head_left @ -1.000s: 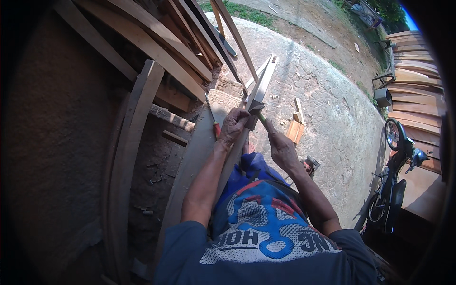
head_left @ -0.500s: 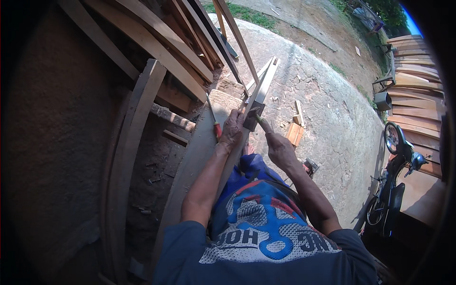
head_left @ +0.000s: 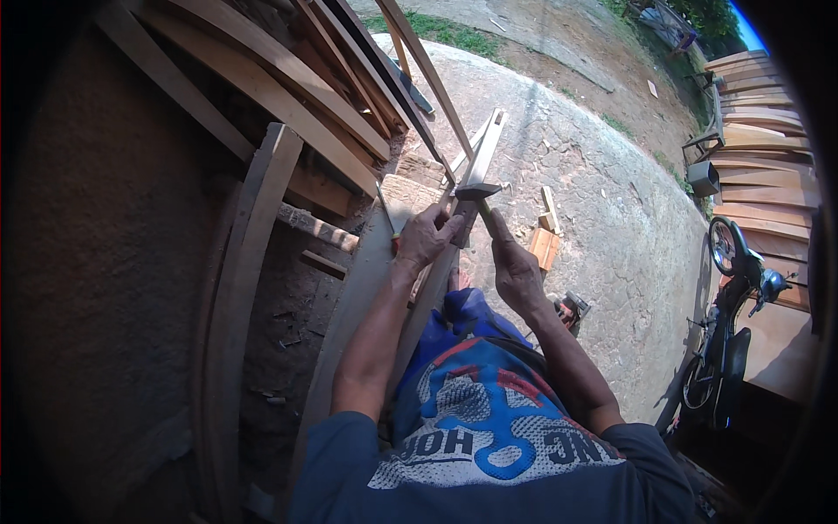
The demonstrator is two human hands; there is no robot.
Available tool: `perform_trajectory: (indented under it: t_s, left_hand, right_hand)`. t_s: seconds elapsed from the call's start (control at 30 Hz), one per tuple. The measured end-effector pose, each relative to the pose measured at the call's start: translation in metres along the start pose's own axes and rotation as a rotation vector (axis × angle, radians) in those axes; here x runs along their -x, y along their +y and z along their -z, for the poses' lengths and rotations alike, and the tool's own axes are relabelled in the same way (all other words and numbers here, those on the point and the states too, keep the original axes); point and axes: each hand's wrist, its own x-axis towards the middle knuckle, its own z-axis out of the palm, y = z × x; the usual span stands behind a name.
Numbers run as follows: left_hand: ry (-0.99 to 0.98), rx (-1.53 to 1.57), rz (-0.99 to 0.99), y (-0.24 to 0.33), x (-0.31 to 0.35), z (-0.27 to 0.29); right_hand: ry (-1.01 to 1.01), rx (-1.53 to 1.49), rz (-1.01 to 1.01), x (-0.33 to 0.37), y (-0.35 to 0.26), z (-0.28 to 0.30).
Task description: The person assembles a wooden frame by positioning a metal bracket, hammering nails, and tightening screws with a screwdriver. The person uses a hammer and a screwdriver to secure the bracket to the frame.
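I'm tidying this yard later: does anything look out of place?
The wood offcuts look slightly out of place: they lie loose on the rough concrete, beyond the right hand holding the hammer, rather than gathered like the boards at upper left. Nothing looks clearly broken.

The scene is viewed from the wearer's head, steeply downward (straight edges are bent toward the dark rim); the shirt (head_left: 497, 437) is caught close at lower centre, the left hand (head_left: 422, 241) and right hand (head_left: 517, 269) farther, mid-frame.
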Motion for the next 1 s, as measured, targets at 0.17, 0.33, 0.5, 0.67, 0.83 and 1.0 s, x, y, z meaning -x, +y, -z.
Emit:
perform_trajectory:
  t_s: [0.17,0.33,0.5,0.67,0.83,1.0]
  left_hand:
    - [-0.029,-0.374,0.025,-0.001,-0.018,0.000]
    - [-0.065,-0.308,0.061,0.018,-0.019,-0.006]
    - [-0.066,-0.234,0.057,0.020,-0.015,0.004]
    - [0.098,0.955,0.253,-0.022,-0.014,0.007]
    - [0.163,1.504,0.204,0.028,-0.006,0.002]
    - [0.131,1.522,0.103,0.043,-0.004,-0.005]
  right_hand:
    - [-0.018,0.013,-0.049,-0.008,0.007,0.004]
    - [0.001,-0.060,-0.106,-0.009,0.006,0.005]
    - [0.048,-0.127,-0.028,-0.022,0.003,-0.009]
    - [0.153,-0.283,-0.057,-0.036,-0.010,-0.022]
    - [0.085,-0.636,-0.154,-0.059,-0.015,-0.039]
    - [0.016,-0.576,-0.212,-0.071,-0.011,-0.040]
